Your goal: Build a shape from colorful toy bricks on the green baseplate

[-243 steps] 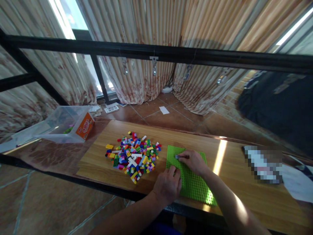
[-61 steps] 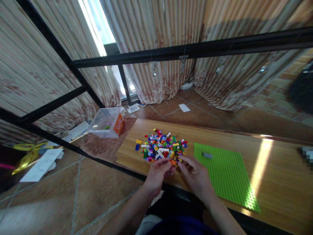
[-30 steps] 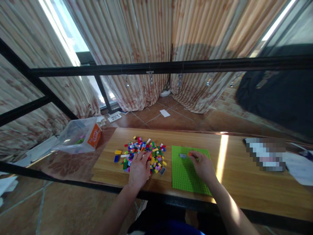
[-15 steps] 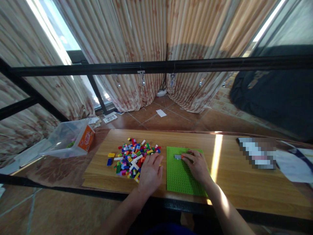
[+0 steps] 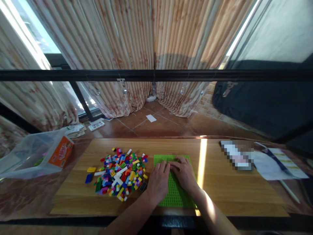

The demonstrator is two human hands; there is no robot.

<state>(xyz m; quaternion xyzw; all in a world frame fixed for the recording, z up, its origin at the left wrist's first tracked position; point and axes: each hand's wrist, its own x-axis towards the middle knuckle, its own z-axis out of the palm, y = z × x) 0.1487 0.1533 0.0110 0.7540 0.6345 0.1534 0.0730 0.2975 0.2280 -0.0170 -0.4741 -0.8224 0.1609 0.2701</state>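
Observation:
A green studded baseplate lies on the wooden board in front of me. Both of my hands rest on it, side by side. My left hand lies flat on the plate's left part with its fingers stretched forward. My right hand has its fingers bent and pressed together near the plate's far edge; whatever is under the fingertips is hidden. A heap of small coloured bricks sits just left of the plate, close to my left hand.
A clear plastic box with an orange label lies tipped at the far left. Papers and a blurred object lie at the right. A black bar crosses the view above the table; curtains hang behind.
My left hand has moved from the brick heap onto the baseplate, beside my right hand. The grey brick and the orange piece seen earlier are now covered by my fingers. The view has shifted.

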